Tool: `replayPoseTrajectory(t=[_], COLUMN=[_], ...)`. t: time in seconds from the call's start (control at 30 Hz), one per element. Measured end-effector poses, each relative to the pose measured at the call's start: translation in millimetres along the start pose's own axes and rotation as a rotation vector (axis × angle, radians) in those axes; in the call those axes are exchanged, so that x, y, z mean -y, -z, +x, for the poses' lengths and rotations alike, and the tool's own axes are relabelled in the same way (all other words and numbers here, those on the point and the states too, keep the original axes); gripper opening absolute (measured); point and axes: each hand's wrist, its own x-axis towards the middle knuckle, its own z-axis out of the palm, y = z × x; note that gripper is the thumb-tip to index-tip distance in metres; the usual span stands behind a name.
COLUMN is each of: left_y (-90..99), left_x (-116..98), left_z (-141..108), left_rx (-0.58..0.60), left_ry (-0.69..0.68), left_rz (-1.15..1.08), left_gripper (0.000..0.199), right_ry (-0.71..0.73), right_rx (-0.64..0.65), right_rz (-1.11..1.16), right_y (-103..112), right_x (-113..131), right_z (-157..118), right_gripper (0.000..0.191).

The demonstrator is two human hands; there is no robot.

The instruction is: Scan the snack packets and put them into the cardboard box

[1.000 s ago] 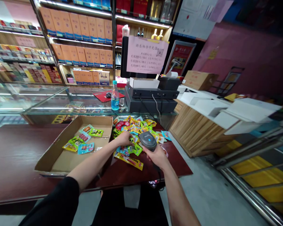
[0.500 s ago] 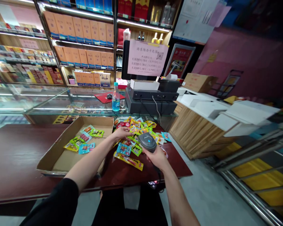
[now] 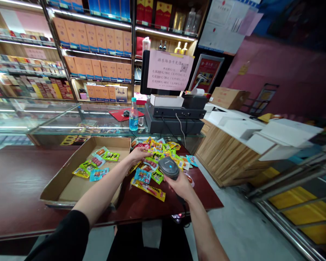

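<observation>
My right hand [image 3: 181, 185] is wrapped round the handle of a dark grey barcode scanner [image 3: 168, 167], whose head points away over the snacks. My left hand [image 3: 139, 156] reaches into the pile of small snack packets [image 3: 168, 148], its fingers pinching the edge of a green snack packet [image 3: 157, 156]. Below that lie a blue packet [image 3: 142, 175] and a long yellow sausage packet [image 3: 149, 189] on the dark red table. To the left, a shallow cardboard box [image 3: 70, 188] holds several green, blue and pink packets [image 3: 96, 165].
Behind the table, a glass counter [image 3: 97, 117] carries a bottle of blue drink [image 3: 133, 115], a cash drawer [image 3: 174, 123] and a monitor with a pink paper sign [image 3: 170, 70]. A wooden cabinet [image 3: 230, 156] stands to the right, and a metal railing [image 3: 288, 188] beyond it.
The scene sits slightly lower in view. The scanner has shifted a little towards the left hand, and a pink sausage packet shows more clearly beside the left fingers.
</observation>
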Motion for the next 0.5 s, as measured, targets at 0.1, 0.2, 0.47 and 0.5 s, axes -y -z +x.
replayPoseTrajectory(t=[0.1,0.2,0.47,0.5], left_y=[0.9,2.5,4.1,5.6], left_x=[-0.9,-0.8,0.3,-4.4], left_z=[0.8,1.5,4.1,2.5], left_rx=[-0.003,0.007,0.026,0.006], left_ry=[-0.015,-0.006,-0.044,-0.065], left_rz=[0.009,0.007,0.005,0.015], left_gripper=[0.034,0.035,0.051,0.051], right_ry=[-0.002,0.01,0.018,0.02], right_rx=[0.025,0.037,0.037,0.031], right_rz=[-0.022,-0.011,0.034,0.042], right_y=[0.1,0.5,-0.6,-0.3], right_x=[0.7,1.4,-6.9,-6.7], right_z=[0.7,1.3,4.3,4.9], right_gripper=[0.02,0.021,0.022,0.022])
